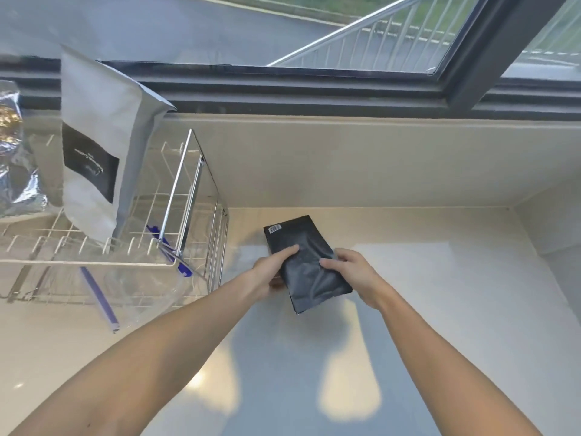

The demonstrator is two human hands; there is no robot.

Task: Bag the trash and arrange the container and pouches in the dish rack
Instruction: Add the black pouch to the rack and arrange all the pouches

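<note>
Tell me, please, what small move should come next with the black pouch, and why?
Probably carry the black pouch, held by the left hand and right hand, leftward to the dish rack: the white pouch already stands there.

- We can read no words or numbers anywhere.
- On the black pouch (306, 265), a small white barcode sticker sits at its far left corner; its digits are too small for us to read.
- Left of the black pouch, the white pouch (100, 143) carries a black label with pale script, blurred beyond reading.
</note>
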